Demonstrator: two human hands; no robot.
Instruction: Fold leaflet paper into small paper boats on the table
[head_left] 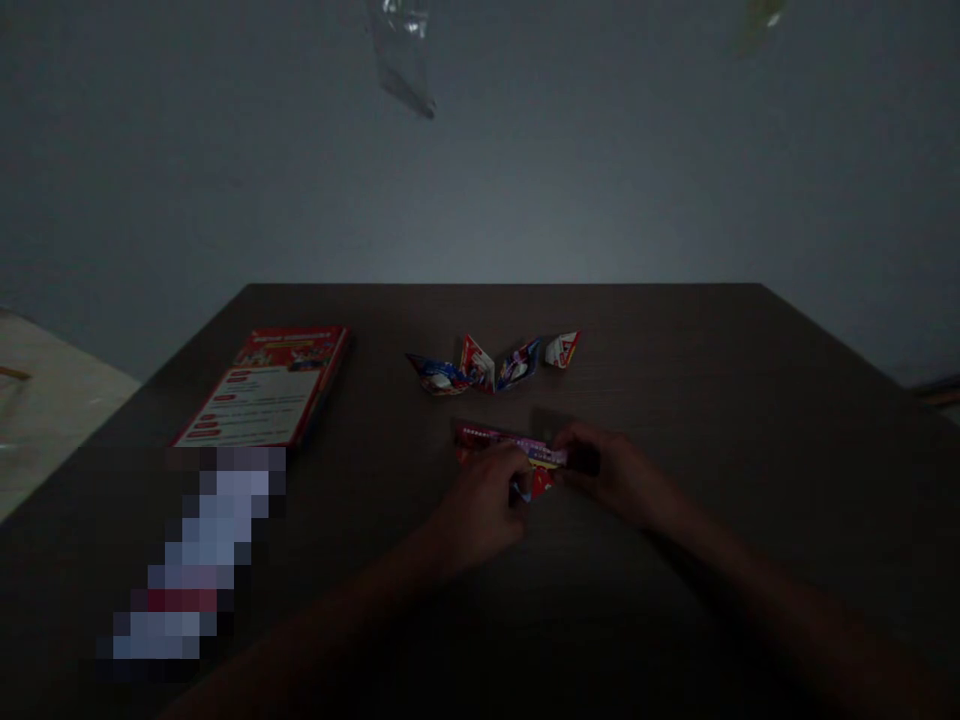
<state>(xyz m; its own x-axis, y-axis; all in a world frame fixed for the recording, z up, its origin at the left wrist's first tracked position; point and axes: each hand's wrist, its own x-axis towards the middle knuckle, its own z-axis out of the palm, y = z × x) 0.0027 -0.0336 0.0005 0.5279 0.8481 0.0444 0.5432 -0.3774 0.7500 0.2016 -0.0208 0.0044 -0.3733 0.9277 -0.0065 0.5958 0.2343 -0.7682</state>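
On a dark wooden table [750,420] a piece of printed red and purple paper [499,441] lies folded into a narrow strip. My left hand [480,510] is closed on its near edge, fingers pinched at a small red corner. My right hand [611,470] is closed on the strip's right end. Both hands rest on the table. The light is dim and the fingertips are hard to make out.
Beyond the hands sit several small folded paper shapes [495,365] in red, blue and white. A red printed booklet [266,390] lies at the left. A blurred patch [199,555] covers something at the near left. A pale wall rises behind the table.
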